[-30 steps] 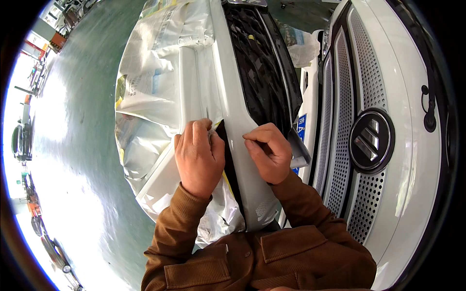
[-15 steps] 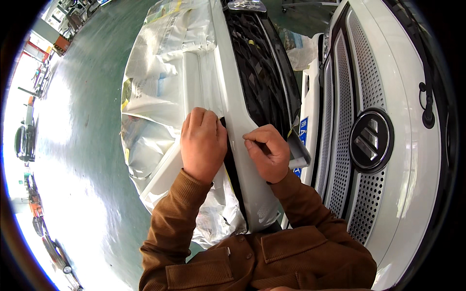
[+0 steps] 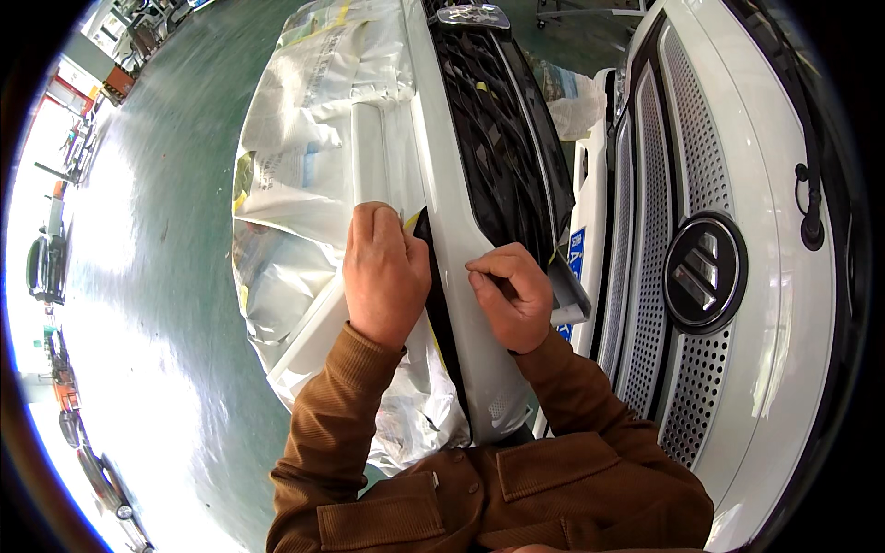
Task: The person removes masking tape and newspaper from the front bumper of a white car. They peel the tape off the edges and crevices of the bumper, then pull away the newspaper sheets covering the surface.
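A white car bumper (image 3: pixel 447 212) with a black grille (image 3: pixel 502 138) lies in front of me, its left side covered by whitish printed masking film (image 3: pixel 295 175). My left hand (image 3: pixel 387 276) is closed on the edge of this film, where yellow tape (image 3: pixel 412 221) shows beside the fingers. Below and beside that hand a black strip (image 3: pixel 442 341) lies bare between film and white panel. Over the white panel by the grille's lower corner is my right hand (image 3: pixel 513 295), thumb and forefinger pinched together. What it holds, if anything, I cannot make out.
To the right stands a white vehicle front with perforated grey grille panels (image 3: pixel 705 157), a round black emblem (image 3: pixel 705 272) and a wiper (image 3: pixel 811 212). A blue plate (image 3: pixel 576 251) sits near my right hand. Green floor (image 3: pixel 175 240) stretches left towards parked cars and equipment.
More yellow tape shows beside my left hand and along the black strip, whose gap looks wider. My right hand has dropped slightly in the view, keeping its pinch.
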Demonstrator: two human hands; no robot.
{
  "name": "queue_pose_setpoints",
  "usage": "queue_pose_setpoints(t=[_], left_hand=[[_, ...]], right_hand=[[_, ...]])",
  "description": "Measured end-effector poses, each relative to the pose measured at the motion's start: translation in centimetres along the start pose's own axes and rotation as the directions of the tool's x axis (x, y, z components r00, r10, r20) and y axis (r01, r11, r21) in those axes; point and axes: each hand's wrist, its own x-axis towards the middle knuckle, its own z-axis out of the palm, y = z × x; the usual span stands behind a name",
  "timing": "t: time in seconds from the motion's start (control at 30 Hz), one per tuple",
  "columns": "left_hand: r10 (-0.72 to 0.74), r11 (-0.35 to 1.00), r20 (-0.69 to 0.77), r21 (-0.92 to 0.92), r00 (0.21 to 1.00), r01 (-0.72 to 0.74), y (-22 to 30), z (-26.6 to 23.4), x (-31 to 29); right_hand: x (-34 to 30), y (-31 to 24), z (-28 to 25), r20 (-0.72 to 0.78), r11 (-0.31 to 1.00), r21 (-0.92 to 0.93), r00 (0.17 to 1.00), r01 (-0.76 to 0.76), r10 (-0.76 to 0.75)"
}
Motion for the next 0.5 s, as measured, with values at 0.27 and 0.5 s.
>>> queue_pose_setpoints(t=[0.27, 0.5], left_hand=[[-0.007, 0.999, -0.001, -0.031, 1.0, 0.007, 1.6, -1.4, -2.8], [-0.209, 0.97, 0.087, -0.105, 0.974, 0.217, 3.5, -2.7, -7.7]], right_hand=[[3.1, -1.8, -0.1, 0.208, 0.992, -0.08, 0.971, -0.099, 0.114], [8.2, -1.6, 1.6, 0.572, 0.758, -0.436, 0.8, 0.485, -0.183]])
